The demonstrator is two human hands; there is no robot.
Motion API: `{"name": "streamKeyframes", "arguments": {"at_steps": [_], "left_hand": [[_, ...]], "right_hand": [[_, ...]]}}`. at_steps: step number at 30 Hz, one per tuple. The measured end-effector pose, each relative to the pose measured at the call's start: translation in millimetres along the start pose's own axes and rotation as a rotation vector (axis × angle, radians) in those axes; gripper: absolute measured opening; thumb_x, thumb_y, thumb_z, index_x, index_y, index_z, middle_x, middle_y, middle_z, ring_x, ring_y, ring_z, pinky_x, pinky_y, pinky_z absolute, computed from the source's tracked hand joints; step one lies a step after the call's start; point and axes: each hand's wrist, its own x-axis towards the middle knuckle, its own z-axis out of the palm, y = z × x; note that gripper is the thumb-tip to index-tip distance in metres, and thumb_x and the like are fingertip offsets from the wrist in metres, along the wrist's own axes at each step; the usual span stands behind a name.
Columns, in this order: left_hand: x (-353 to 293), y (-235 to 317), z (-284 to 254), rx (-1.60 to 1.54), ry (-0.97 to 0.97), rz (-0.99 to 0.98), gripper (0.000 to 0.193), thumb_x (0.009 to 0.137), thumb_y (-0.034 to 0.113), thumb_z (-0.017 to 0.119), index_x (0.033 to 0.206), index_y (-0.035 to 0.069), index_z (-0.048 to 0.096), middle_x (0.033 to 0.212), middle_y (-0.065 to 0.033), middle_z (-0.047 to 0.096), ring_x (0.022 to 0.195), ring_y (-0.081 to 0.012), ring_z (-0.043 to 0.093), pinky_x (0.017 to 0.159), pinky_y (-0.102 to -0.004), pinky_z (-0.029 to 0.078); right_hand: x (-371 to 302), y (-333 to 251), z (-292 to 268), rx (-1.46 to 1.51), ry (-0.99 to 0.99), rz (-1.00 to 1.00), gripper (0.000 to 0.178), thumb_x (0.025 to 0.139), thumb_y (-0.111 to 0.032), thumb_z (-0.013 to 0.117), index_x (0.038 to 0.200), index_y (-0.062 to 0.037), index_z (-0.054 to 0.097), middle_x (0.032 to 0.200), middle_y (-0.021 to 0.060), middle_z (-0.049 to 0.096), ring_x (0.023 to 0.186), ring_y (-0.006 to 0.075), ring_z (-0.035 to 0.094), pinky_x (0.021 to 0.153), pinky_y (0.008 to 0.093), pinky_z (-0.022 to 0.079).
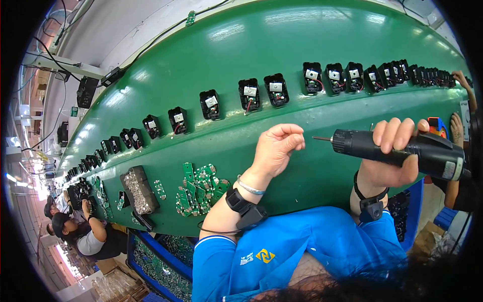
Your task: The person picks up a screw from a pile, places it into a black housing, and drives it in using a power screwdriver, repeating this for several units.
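Observation:
My right hand (pixel 390 151) is wrapped round a black electric screwdriver (pixel 359 142), held level above the green table. Its thin metal bit (pixel 321 138) points left toward my left hand (pixel 282 146). The fingertips of my left hand are pinched together just short of the bit; whatever they hold, if anything, is too small to make out. Beyond both hands stands a row of black open housings (pixel 276 90), each with a pale metal plate and some with red wires. A loose pile of green circuit boards (pixel 198 191) lies left of my left forearm.
A dark tray of small metal parts (pixel 137 190) sits on the green table (pixel 261 196) at the left. Blue bins (pixel 161 272) of boards stand below its edge. Co-workers sit at the far left (pixel 90 234); another person's hand (pixel 457 128) rests at the right.

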Motion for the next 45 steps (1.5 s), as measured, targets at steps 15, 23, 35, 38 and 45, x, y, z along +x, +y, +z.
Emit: {"name": "streamKeyframes", "arguments": {"at_steps": [15, 23, 35, 38, 45], "left_hand": [[8.2, -17.6, 11.7, -0.194, -0.146, -0.055, 0.025, 0.073, 0.028, 0.059, 0.077, 0.003, 0.057, 0.058, -0.0058, 0.051, 0.051, -0.0133, 0.047, 0.057, -0.0283, 0.043], [19.2, -2.7, 14.5, 0.419, -0.218, 0.042, 0.029, 0.083, 0.027, 0.048, 0.076, 0.001, 0.057, 0.065, -0.0040, 0.053, 0.056, -0.0091, 0.048, 0.055, -0.0216, 0.041], [110.4, 42.4, 10.8, 1.801, -0.194, 0.838, 0.070, 0.052, 0.028, 0.073, 0.109, 0.003, 0.042, 0.108, -0.0100, 0.045, 0.106, -0.0263, 0.037, 0.093, -0.0411, 0.026], [128.9, 37.0, 8.3, 1.811, -0.213, 0.804, 0.074, 0.049, 0.028, 0.074, 0.110, 0.001, 0.041, 0.110, -0.0098, 0.044, 0.109, -0.0248, 0.036, 0.095, -0.0409, 0.024], [150.0, 28.8, 3.8, 1.739, -0.264, 0.834, 0.063, 0.049, 0.025, 0.074, 0.100, 0.001, 0.047, 0.092, -0.0083, 0.051, 0.097, -0.0231, 0.043, 0.091, -0.0371, 0.029]], "right_hand": [[7.1, -1.3, 2.2, 0.049, -0.091, 0.054, 0.049, 0.074, -0.023, 0.056, 0.114, -0.0084, 0.032, 0.071, 0.0040, 0.044, 0.057, 0.0153, 0.046, 0.052, 0.0289, 0.038], [14.7, 3.7, -4.9, 0.003, -0.032, 0.128, 0.047, 0.075, -0.023, 0.054, 0.114, -0.0093, 0.032, 0.070, 0.0030, 0.045, 0.057, 0.0146, 0.045, 0.052, 0.0287, 0.038], [55.7, 61.0, -35.8, -0.256, -0.111, -0.131, 0.035, 0.075, -0.017, 0.048, 0.108, -0.0084, 0.038, 0.072, 0.0038, 0.047, 0.062, 0.0155, 0.044, 0.060, 0.0320, 0.037], [57.7, 79.0, -38.8, -0.334, -0.115, -0.142, 0.036, 0.075, -0.014, 0.047, 0.108, -0.0067, 0.037, 0.071, 0.0047, 0.047, 0.059, 0.0163, 0.045, 0.058, 0.0339, 0.039], [60.5, 103.1, -46.8, -0.391, -0.102, -0.132, 0.035, 0.074, -0.012, 0.045, 0.108, -0.0060, 0.037, 0.072, 0.0057, 0.048, 0.059, 0.0167, 0.046, 0.057, 0.0346, 0.040]]}}
